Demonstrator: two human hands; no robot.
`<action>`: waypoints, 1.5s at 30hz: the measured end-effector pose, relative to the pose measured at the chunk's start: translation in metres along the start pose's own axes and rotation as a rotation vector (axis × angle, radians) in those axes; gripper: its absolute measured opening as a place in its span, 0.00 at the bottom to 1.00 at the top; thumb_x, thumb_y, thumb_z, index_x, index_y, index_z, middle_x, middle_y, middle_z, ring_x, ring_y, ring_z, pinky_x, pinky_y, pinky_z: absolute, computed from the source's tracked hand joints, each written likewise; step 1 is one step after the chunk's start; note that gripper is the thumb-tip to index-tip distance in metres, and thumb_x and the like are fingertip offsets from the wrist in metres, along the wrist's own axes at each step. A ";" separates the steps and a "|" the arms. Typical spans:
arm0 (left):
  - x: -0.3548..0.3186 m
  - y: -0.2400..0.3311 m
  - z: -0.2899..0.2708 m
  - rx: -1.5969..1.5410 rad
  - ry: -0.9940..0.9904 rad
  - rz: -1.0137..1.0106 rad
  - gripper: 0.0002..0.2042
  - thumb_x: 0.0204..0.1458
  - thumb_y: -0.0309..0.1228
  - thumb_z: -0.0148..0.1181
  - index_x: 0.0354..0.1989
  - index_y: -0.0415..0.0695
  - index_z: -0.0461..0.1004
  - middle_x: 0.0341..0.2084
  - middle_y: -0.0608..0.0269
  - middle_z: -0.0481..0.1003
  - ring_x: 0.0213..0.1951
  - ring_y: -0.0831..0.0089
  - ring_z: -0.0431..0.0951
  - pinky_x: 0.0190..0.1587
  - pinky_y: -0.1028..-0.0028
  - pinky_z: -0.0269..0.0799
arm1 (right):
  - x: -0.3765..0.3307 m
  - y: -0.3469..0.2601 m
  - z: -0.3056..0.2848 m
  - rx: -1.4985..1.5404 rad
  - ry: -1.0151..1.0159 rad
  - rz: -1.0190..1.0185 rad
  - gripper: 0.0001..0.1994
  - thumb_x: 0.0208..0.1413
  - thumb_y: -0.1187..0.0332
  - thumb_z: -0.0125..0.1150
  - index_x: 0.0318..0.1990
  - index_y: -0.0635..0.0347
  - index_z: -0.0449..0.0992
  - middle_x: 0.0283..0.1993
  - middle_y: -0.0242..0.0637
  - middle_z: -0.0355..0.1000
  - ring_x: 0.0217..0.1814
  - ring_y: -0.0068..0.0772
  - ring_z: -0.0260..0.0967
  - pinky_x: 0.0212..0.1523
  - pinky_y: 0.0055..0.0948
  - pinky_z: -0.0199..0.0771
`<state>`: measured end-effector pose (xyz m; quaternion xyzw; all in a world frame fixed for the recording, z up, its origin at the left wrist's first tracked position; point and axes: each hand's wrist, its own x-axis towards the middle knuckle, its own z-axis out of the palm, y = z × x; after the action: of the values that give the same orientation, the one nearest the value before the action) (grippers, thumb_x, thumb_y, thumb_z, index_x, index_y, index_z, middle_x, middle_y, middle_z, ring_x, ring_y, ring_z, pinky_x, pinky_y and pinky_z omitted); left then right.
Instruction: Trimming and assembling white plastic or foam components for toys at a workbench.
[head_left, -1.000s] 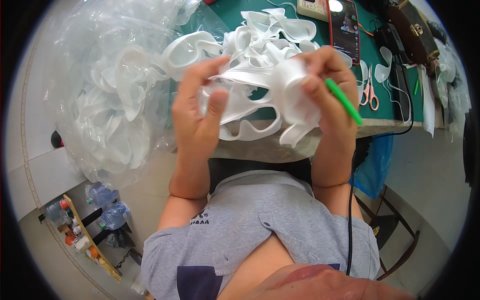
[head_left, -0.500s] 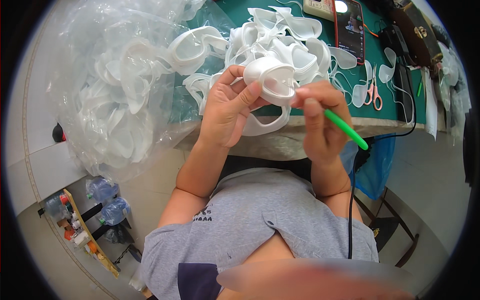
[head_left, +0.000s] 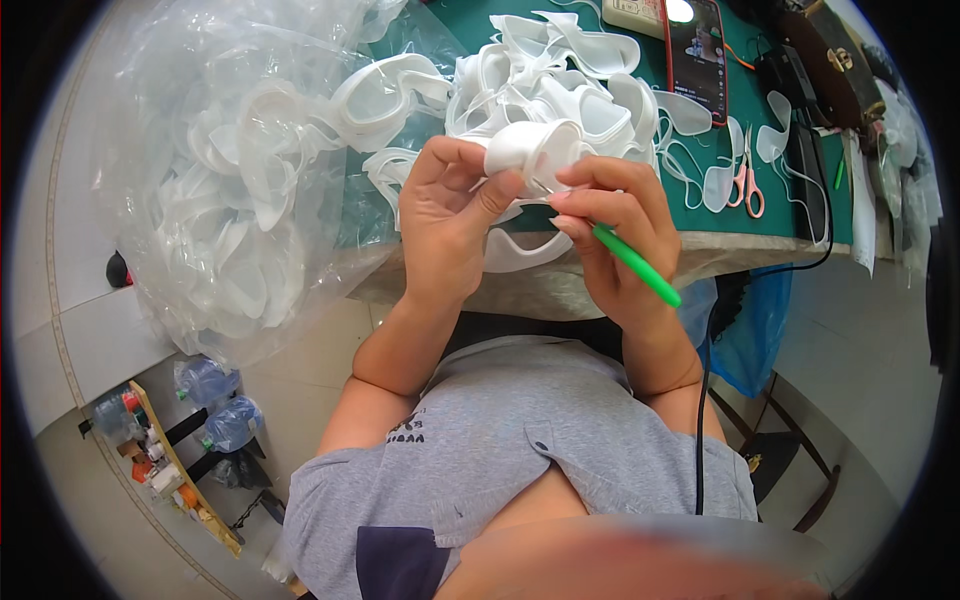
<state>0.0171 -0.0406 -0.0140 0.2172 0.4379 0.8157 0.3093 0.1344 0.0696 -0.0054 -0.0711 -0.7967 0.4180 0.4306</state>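
Observation:
A white, soft-looking moulded goggle piece point(head_left: 532, 150) with a rounded, rimmed opening is pinched in my left hand point(head_left: 440, 220), its thumb on the near side. A lower curved band point(head_left: 525, 255) of white material hangs below my fingers; whether it belongs to the same piece I cannot tell. In my right hand point(head_left: 630, 225) is a slim tool with a bright green handle point(head_left: 640, 265), held like a pen. Its thin tip meets the near rim of the goggle piece, partly hidden by my fingers.
A heap of similar white pieces point(head_left: 590, 105) lies behind my hands on the green mat point(head_left: 715, 165). To the left is a clear plastic bag point(head_left: 250, 290) full of more. Pink-handled scissors point(head_left: 746, 185), thin offcuts point(head_left: 720, 190) and a phone point(head_left: 697, 65) are at the right.
My right hand has moved left and in closer with the green-handled tool, its tip now against the near rim. The goggle piece has tilted slightly in my left hand.

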 end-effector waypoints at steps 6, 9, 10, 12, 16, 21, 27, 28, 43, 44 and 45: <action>-0.005 -0.003 -0.007 -0.074 -0.001 0.056 0.08 0.54 0.19 0.59 0.37 0.41 0.67 0.36 0.58 0.77 0.40 0.75 0.77 0.47 0.74 0.73 | -0.010 0.022 -0.001 -0.020 0.229 -0.200 0.05 0.63 0.74 0.49 0.42 0.66 0.70 0.44 0.55 0.75 0.41 0.44 0.77 0.41 0.35 0.78; 0.003 0.005 -0.023 -0.248 -0.108 0.035 0.07 0.55 0.21 0.57 0.37 0.41 0.65 0.36 0.56 0.77 0.42 0.71 0.77 0.51 0.70 0.71 | 0.002 0.045 -0.040 -0.080 0.567 -0.113 0.12 0.65 0.67 0.48 0.41 0.71 0.69 0.42 0.56 0.75 0.38 0.41 0.77 0.41 0.34 0.80; 0.004 0.008 -0.031 -0.295 -0.089 0.007 0.06 0.56 0.21 0.55 0.36 0.42 0.64 0.35 0.54 0.76 0.43 0.67 0.77 0.55 0.65 0.68 | 0.008 0.053 -0.045 0.050 0.765 -0.032 0.14 0.65 0.65 0.49 0.40 0.72 0.70 0.41 0.56 0.75 0.37 0.40 0.78 0.41 0.33 0.81; 0.003 0.009 -0.038 -0.393 -0.113 -0.007 0.06 0.57 0.24 0.55 0.37 0.42 0.64 0.35 0.53 0.76 0.43 0.66 0.77 0.54 0.63 0.69 | 0.015 0.068 -0.066 0.124 0.914 0.093 0.14 0.64 0.64 0.51 0.42 0.70 0.69 0.40 0.54 0.76 0.34 0.37 0.78 0.35 0.30 0.83; 0.003 0.009 -0.036 -0.370 -0.506 -0.306 0.26 0.61 0.53 0.41 0.47 0.38 0.62 0.29 0.48 0.76 0.35 0.56 0.80 0.47 0.58 0.73 | 0.013 0.060 -0.059 0.840 0.771 0.269 0.13 0.63 0.63 0.51 0.43 0.66 0.70 0.43 0.49 0.76 0.38 0.35 0.78 0.39 0.33 0.83; -0.004 0.006 0.000 0.097 -0.508 -0.677 0.37 0.58 0.64 0.31 0.47 0.37 0.68 0.22 0.55 0.77 0.32 0.66 0.80 0.41 0.69 0.74 | 0.005 0.026 -0.009 1.133 0.312 0.299 0.13 0.65 0.61 0.48 0.45 0.62 0.66 0.45 0.47 0.75 0.44 0.34 0.77 0.42 0.30 0.81; -0.008 0.002 0.004 -0.023 -0.234 -0.586 0.22 0.63 0.45 0.44 0.46 0.37 0.72 0.41 0.55 0.76 0.41 0.71 0.78 0.50 0.69 0.72 | 0.010 0.028 -0.022 0.729 0.336 0.233 0.13 0.64 0.62 0.50 0.44 0.65 0.69 0.42 0.48 0.74 0.41 0.34 0.76 0.43 0.29 0.78; -0.009 0.001 0.006 0.041 -0.192 -0.481 0.19 0.64 0.42 0.45 0.47 0.36 0.72 0.45 0.55 0.75 0.43 0.71 0.77 0.51 0.68 0.71 | 0.012 0.032 -0.026 0.278 0.437 0.165 0.13 0.64 0.63 0.51 0.43 0.66 0.71 0.41 0.47 0.74 0.38 0.34 0.76 0.43 0.29 0.78; -0.012 0.002 0.007 -0.069 -0.225 -0.357 0.16 0.59 0.36 0.50 0.48 0.36 0.71 0.42 0.60 0.75 0.44 0.74 0.76 0.50 0.73 0.70 | 0.002 0.021 -0.009 -0.190 0.044 -0.169 0.15 0.41 0.80 0.69 0.39 0.60 0.77 0.43 0.43 0.76 0.39 0.38 0.72 0.38 0.27 0.72; -0.012 0.003 0.009 -0.138 -0.205 -0.397 0.16 0.60 0.36 0.50 0.49 0.36 0.72 0.42 0.60 0.76 0.44 0.75 0.75 0.49 0.74 0.70 | -0.001 0.024 -0.007 -0.212 0.039 -0.202 0.14 0.40 0.80 0.69 0.38 0.60 0.77 0.42 0.43 0.76 0.38 0.37 0.72 0.37 0.27 0.72; -0.012 0.002 0.007 -0.137 -0.204 -0.396 0.16 0.60 0.36 0.50 0.49 0.36 0.72 0.42 0.60 0.76 0.44 0.75 0.75 0.49 0.74 0.70 | -0.002 0.025 -0.006 -0.232 0.033 -0.237 0.14 0.39 0.80 0.70 0.36 0.60 0.76 0.41 0.43 0.75 0.37 0.37 0.72 0.36 0.27 0.72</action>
<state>0.0298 -0.0459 -0.0091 0.1869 0.3820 0.7406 0.5202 0.1336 0.0885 -0.0235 -0.0328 -0.8352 0.2684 0.4788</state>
